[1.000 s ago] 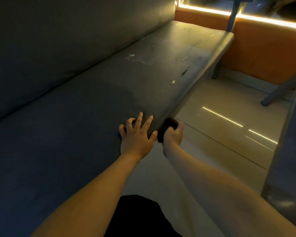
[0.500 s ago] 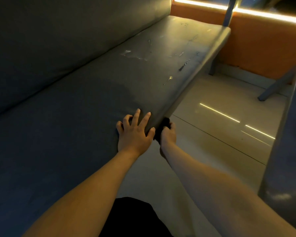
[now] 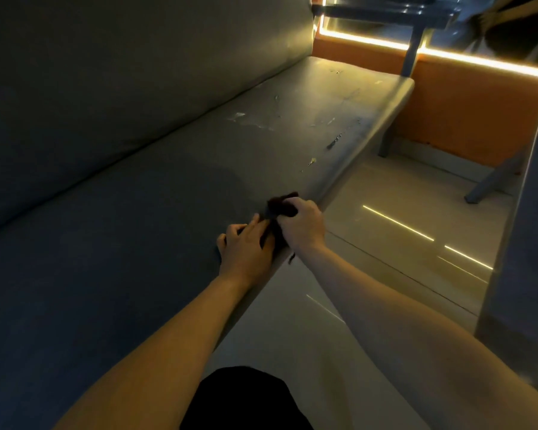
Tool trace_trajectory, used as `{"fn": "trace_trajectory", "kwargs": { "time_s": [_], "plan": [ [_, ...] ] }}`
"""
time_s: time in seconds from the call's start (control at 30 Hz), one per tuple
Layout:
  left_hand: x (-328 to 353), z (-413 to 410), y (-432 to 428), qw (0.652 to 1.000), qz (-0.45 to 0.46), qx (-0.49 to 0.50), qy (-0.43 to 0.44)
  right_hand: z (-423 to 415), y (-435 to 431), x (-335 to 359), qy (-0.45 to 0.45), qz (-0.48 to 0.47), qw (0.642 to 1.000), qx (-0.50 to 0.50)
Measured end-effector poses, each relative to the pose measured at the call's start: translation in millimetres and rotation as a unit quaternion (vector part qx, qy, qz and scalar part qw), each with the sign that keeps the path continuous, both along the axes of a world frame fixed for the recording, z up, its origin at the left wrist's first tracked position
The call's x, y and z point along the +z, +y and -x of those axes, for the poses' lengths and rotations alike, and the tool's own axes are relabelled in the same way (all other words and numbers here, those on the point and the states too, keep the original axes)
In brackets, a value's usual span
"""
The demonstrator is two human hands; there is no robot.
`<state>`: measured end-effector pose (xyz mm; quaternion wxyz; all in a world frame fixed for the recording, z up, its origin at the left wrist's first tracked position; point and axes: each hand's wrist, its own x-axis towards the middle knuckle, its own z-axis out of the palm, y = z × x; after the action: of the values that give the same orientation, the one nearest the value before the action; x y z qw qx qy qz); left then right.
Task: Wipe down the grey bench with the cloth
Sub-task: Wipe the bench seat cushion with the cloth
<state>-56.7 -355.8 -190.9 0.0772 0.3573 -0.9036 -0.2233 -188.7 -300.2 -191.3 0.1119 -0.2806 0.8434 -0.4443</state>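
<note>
Two hands, one cloth, one bench.

Item: right hand (image 3: 303,226), fingers curled over a small dark crumpled cloth (image 3: 281,206) and gripping it.

Item: left hand (image 3: 246,246), lying on the seat just beside it, fingertips reaching the cloth's near end. I cannot tell whether they pinch it.

Location: the cloth sits at the front edge of the long grey padded bench (image 3: 137,228), centre of the frame, with pale tiled floor (image 3: 385,197) directly to its right.

Risks, as I judge them:
- The cloth slips off the lip onto the floor, since I work so close to the edge.
- The bunched wad covers little surface, so strokes may leave strips unwiped.
- The pale scuffs (image 3: 246,117) at upper centre may be worn coating, not dirt, and could snag the fabric.

Cloth, appearance: near black and wadded, with a loose strand hanging below my right wrist. The weave is too dim to read.
</note>
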Motion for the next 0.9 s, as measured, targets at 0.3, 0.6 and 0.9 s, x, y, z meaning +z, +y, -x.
{"fn": "trace_trajectory", "kwargs": {
  "time_s": [0.3, 0.6, 0.9],
  "plan": [
    [-0.5, 20.8, -13.9, 0.996, 0.030, 0.066, -0.050, 12.7, -6.2, -2.8, 0.209, -0.151, 0.953, 0.161],
    [-13.8, 17.9, -17.3, 0.996, 0.047, 0.077, -0.008, 72.3, -34.2, 6.8, 0.192, -0.227, 0.954, 0.037],
    [-13.4, 17.1, -18.5, 0.996, 0.035, 0.085, 0.021, 18.9, -51.5, 10.3, 0.170, -0.167, 0.958, 0.157]
  ]
}}
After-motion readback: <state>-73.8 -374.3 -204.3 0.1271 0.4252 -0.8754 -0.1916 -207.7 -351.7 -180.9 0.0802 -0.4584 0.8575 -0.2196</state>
